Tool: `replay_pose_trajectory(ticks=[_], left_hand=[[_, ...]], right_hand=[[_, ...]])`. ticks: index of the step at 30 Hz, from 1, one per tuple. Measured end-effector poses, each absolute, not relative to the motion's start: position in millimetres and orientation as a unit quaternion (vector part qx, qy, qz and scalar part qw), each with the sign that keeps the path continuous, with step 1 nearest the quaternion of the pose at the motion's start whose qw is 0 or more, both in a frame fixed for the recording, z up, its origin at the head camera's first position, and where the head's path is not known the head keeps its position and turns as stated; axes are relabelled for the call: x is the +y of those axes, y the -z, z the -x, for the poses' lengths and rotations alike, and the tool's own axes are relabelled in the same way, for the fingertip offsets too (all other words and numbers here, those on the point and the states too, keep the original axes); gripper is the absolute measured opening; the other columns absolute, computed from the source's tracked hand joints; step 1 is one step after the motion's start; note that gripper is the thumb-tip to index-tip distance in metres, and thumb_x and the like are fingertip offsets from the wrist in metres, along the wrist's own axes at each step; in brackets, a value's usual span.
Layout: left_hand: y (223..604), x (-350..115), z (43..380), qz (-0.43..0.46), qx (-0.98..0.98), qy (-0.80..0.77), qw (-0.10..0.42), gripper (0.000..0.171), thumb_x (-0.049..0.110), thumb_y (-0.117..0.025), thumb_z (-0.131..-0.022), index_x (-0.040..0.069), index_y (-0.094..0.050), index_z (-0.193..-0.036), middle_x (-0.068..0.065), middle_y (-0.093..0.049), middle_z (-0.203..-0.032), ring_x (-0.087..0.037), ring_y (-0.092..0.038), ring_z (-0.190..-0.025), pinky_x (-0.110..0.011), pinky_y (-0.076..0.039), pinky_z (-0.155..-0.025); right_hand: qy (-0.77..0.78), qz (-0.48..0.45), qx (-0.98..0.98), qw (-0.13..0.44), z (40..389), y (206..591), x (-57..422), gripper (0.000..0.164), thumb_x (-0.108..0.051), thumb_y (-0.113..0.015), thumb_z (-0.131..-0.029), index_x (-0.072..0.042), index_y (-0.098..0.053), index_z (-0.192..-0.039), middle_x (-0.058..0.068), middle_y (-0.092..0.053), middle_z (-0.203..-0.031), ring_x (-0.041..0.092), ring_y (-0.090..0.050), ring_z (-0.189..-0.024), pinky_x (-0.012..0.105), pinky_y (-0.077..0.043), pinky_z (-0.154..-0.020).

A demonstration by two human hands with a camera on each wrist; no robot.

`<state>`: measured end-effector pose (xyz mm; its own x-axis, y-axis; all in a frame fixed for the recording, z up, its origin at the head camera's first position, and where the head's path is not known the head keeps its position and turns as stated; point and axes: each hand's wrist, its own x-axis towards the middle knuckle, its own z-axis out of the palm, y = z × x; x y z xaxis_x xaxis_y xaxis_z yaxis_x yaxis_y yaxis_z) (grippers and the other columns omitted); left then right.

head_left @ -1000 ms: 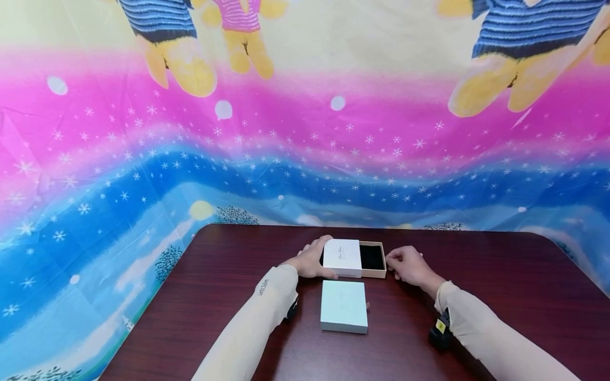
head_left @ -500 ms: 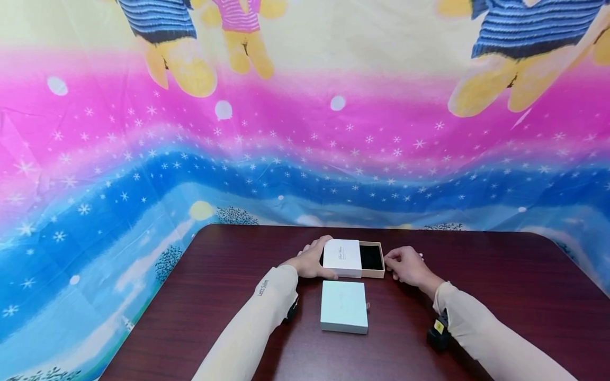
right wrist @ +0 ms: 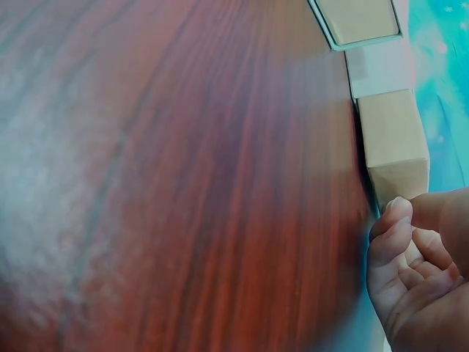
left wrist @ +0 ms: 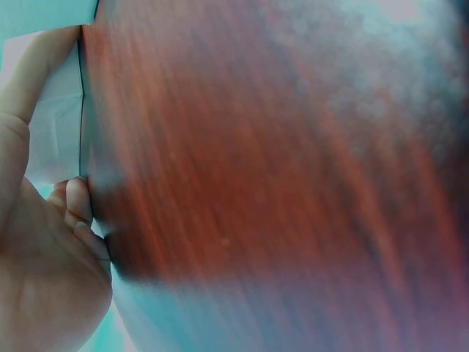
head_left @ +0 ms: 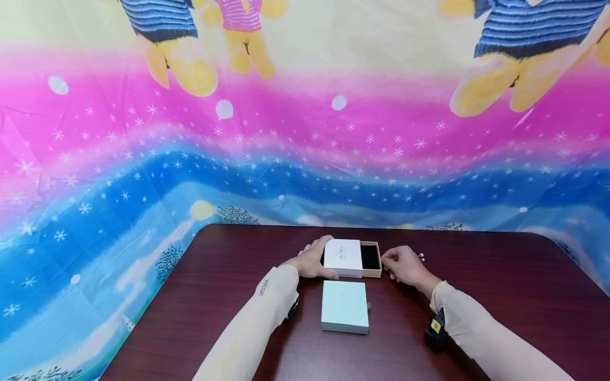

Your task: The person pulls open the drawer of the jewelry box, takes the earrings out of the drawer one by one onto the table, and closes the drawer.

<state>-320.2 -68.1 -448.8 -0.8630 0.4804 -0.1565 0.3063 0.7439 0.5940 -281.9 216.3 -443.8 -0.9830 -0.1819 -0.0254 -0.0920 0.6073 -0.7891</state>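
A white drawer box (head_left: 342, 257) lies flat towards the back of the table, its tan inner tray (head_left: 370, 259) with a black lining sticking out on the right. My left hand (head_left: 312, 260) grips the white sleeve from the left, thumb on the near side and fingers on the far side. At the tray's right end, my right hand (head_left: 404, 264) pinches with thumb and fingertips; the exact part between them is hidden. In the right wrist view the curled fingers (right wrist: 392, 231) meet against the tan tray end (right wrist: 396, 139).
A pale mint box (head_left: 344, 306) with a small tab (head_left: 369, 306) on its right side lies nearer me. Two small shiny balls (head_left: 421, 257) show just behind my right hand. A printed cloth (head_left: 305, 132) hangs behind the dark wooden table (head_left: 514, 296).
The inner tray has slid a little left into the sleeve, my right hand moving left with it. The shiny balls behind that hand have come into fuller view. My left hand stays put.
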Motion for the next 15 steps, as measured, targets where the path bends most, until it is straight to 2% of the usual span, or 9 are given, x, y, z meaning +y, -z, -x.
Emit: replay_pose_trajectory(ticks=[15], left_hand=[[453.7, -68.5, 325.8, -0.215, 0.921, -0.286, 0.155, 0.112, 0.044, -0.084, -0.078, 0.023, -0.012, -0.162, -0.007, -0.037, -0.155, -0.028, -0.038, -0.132, -0.051, -0.030, -0.113]], right_hand=[[0.436, 0.079, 0.895, 0.054, 282.2, 443.2, 213.5, 0.022, -0.006, -0.052, -0.103, 0.005, -0.070, -0.101, 0.010, -0.062, -0.075, 0.015, -0.055, -0.055, 0.032, -0.050, -0.051]])
